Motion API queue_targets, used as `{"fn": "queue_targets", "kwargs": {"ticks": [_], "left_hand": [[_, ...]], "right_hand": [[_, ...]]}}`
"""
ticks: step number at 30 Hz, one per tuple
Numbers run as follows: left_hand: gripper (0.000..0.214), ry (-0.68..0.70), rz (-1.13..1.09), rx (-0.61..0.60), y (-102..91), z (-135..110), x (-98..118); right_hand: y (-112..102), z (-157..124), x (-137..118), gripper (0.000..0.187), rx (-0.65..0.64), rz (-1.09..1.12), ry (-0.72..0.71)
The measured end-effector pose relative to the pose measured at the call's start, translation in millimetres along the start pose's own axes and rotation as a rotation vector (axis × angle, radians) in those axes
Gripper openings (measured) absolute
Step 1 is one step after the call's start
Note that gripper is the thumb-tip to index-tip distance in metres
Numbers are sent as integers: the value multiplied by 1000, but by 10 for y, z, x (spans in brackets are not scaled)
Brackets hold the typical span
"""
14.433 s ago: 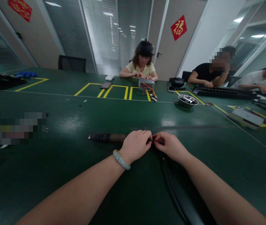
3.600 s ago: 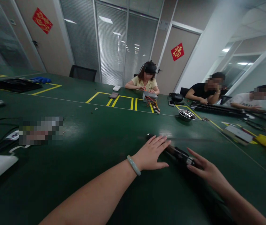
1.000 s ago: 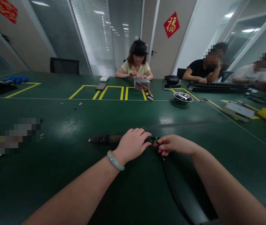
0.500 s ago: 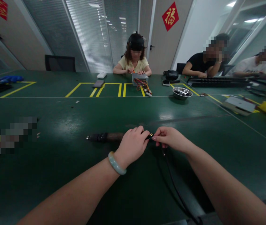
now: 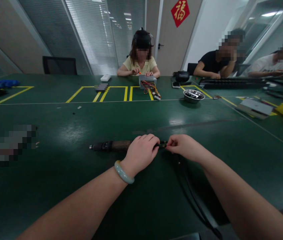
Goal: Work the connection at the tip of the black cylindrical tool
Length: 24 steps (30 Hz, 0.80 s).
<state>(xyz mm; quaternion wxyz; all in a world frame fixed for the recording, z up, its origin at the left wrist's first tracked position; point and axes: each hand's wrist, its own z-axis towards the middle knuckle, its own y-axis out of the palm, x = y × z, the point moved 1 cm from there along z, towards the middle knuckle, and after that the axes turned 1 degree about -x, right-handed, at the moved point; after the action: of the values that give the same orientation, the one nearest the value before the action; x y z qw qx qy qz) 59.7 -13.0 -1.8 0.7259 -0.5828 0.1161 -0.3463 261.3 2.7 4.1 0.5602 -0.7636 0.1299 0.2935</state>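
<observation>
An electric screwdriver [image 5: 120, 145] lies on the green table, its metal tip pointing left, its body black and brown. My left hand [image 5: 143, 148], with a pale green bangle on the wrist, is wrapped over its rear part and hides it. Just right of those fingers, a small dark piece with gold-coloured spots [image 5: 163, 145] shows at the tool's rear end. My right hand [image 5: 178, 144] pinches its right edge between thumb and forefinger; what exactly it is remains too small to tell. From below the right hand a black cable [image 5: 192, 191] runs down to the table's near edge.
A metal bowl [image 5: 193, 95] of small dark parts stands ahead on the right. Across the table a person handles a grey box [image 5: 147, 81] with coloured wires. A blurred flat object [image 5: 9, 146] lies at left, a silver panel [image 5: 255, 107] at right. Two more people sit at far right.
My right hand has shifted slightly, its fingers now pinching closer at the small piece's edge. The cable has swung a little to the right. The left hand keeps its grip.
</observation>
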Motion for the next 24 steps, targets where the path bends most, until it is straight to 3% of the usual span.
{"fn": "queue_targets", "kwargs": {"ticks": [11, 24], "left_hand": [[13, -6, -15, -7, 5, -5, -35], [13, -15, -5, -15, 11, 11, -48]], "right_hand": [[80, -15, -102, 10, 63, -102, -55], [113, 15, -83, 12, 29, -8, -58]]}}
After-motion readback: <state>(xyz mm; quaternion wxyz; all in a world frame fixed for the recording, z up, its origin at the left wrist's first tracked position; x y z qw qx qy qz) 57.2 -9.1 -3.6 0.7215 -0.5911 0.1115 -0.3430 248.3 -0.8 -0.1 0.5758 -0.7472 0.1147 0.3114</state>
